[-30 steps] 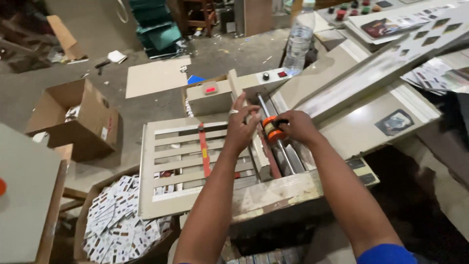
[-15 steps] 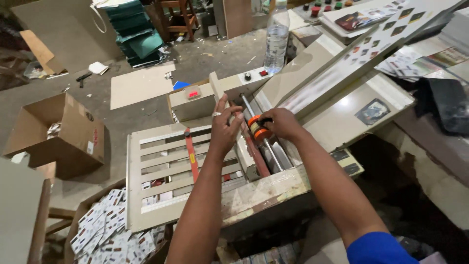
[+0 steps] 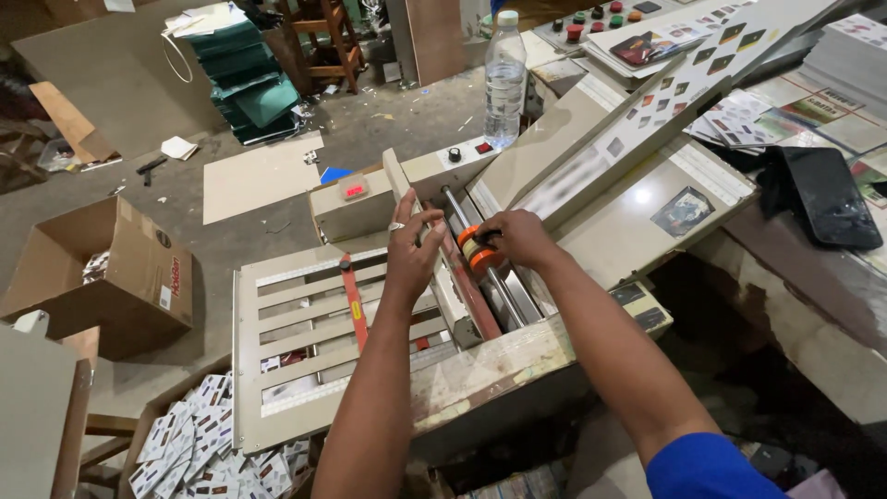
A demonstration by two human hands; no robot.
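Adjusting the orange roller ring [image 3: 480, 249] on the machine's shaft: right hand [image 3: 519, 238] fingers closed around it, left hand [image 3: 411, 254] open, resting on the guide bar [image 3: 443, 277]. Next it needs careful sliding along the shaft, I think.

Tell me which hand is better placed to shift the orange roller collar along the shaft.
Right. The right hand is already gripping the orange roller collar on the shaft, while the left hand rests on the beige guide bar beside it, probably steadying.
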